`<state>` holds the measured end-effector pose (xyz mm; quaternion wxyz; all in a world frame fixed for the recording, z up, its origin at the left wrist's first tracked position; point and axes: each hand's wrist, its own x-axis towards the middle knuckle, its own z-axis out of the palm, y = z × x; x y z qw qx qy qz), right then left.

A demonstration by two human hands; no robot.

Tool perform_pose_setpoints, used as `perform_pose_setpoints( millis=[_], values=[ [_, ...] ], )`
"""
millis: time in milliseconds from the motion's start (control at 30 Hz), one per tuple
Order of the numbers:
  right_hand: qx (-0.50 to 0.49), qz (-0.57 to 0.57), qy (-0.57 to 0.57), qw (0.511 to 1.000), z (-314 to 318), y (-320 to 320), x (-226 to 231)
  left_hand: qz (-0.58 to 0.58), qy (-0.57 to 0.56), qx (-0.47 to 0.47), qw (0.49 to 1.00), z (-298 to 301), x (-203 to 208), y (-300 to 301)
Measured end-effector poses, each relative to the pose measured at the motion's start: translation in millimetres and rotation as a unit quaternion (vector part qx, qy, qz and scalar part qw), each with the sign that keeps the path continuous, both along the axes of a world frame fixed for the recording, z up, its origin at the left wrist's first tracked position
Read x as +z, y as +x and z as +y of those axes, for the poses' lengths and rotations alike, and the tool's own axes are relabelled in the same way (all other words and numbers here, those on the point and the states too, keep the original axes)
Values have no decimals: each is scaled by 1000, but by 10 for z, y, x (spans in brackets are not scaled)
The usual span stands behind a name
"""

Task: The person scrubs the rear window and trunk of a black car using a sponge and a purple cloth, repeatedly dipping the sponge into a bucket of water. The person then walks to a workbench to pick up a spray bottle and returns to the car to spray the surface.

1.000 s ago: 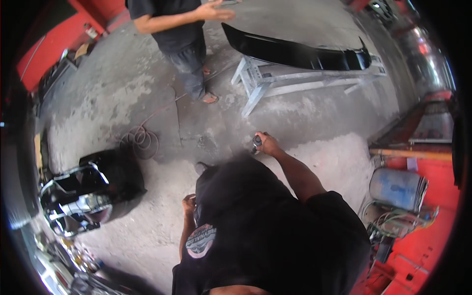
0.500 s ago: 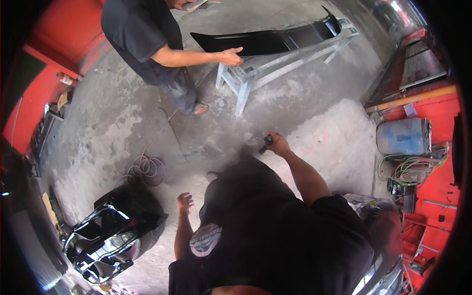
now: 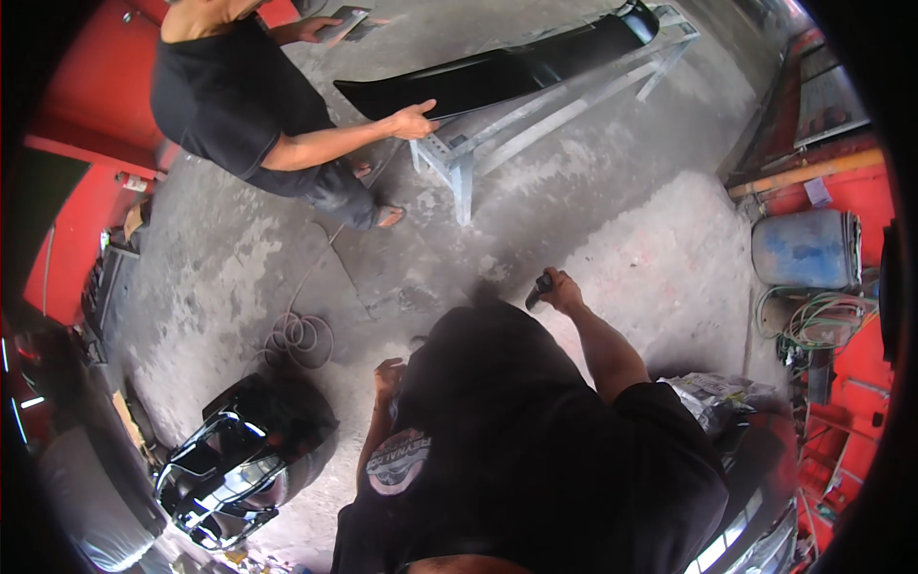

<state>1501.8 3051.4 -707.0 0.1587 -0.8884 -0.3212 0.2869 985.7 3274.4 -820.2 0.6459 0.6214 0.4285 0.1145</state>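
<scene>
In my right hand, fingers wrapped round it, is a short dark tool with a rounded black end. Its lower part points down and left toward my body; its exact kind I cannot make out. Beside the left edge of my black shirt hangs my left hand, fingers loosely bent and partly open, holding nothing that I can see. Ahead, a co-worker rests one hand on the near end of a long glossy black panel. The co-worker's other hand holds a flat grey piece.
The panel lies on a grey metal stand. A coiled hose lies on the concrete floor at left, behind a glossy black car part. A blue drum and green hoses stand along the red wall at right.
My right hand with the tool has shifted slightly right and down. My left hand has come in against my shirt, its fingers more bent. The co-worker and panel appear further left.
</scene>
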Motion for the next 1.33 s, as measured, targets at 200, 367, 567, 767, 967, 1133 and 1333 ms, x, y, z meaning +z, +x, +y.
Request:
perform_pose_setpoints(
  millis=[200, 367, 567, 767, 967, 1133, 1333],
  values=[
    [-28, 59, -1, 998, 61, 262, 77, 185, -109, 82, 973, 10, 677, 653],
    [-20, 90, -21, 996, 131, 405, 186, -66, -69, -104, 990, 13, 831, 548],
    [0, 56, -60, 997, 120, 558, -32, -9, -254, -82, 964, -33, 2143, 777],
    [17, 73, -68, 995, 54, 603, 2, 3, -335, 41, 941, 22, 2406, 723],
    [14, 71, -58, 996, 35, 613, 59, 1, -277, -115, 954, -2, 2485, 707],
    [19, 83, -75, 994, 38, 616, 178, -98, -266, -22, 959, 57, 2383, 871],
    [26, 65, -84, 994, -4, 644, 372, 38, -305, -176, 935, 259, 2075, 348]
  ],
)
